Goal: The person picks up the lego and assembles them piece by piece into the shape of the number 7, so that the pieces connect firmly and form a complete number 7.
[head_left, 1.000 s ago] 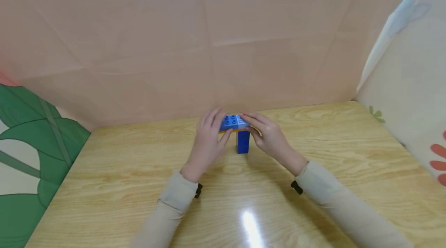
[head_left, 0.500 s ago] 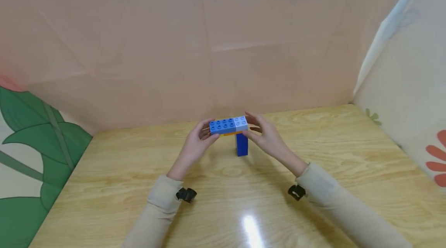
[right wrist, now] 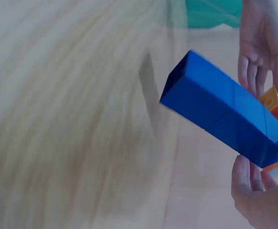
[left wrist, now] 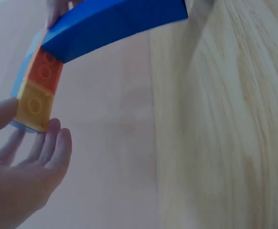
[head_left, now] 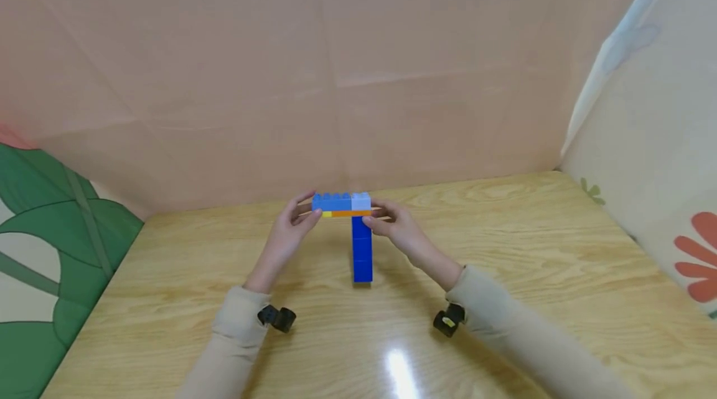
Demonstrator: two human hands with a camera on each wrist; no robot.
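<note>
A T-shaped brick build hangs above the wooden table (head_left: 504, 249). Its blue column (head_left: 362, 256) points down from a top bar (head_left: 342, 202) of blue and pale blue bricks over a thin yellow and orange layer. My left hand (head_left: 305, 216) pinches the bar's left end, and my right hand (head_left: 374, 220) pinches its right end beside the column. In the left wrist view the yellow brick (left wrist: 34, 107) sits between thumb and fingers of the left hand (left wrist: 26, 162), with the column (left wrist: 115, 24) jutting away. The right wrist view shows the column (right wrist: 220, 109) clear of the table, the right hand (right wrist: 261, 200) at its top.
A pink sheet (head_left: 336, 75) closes the back of the table. A green leaf-patterned cloth (head_left: 50, 243) hangs at the left and a white flowered cloth (head_left: 661, 156) at the right. Small black wrist cameras (head_left: 277, 317) sit at both cuffs.
The build has risen off the table and shifted a little left. My left hand slid out to the bar's left end, and both hands now hold the bar by its ends.
</note>
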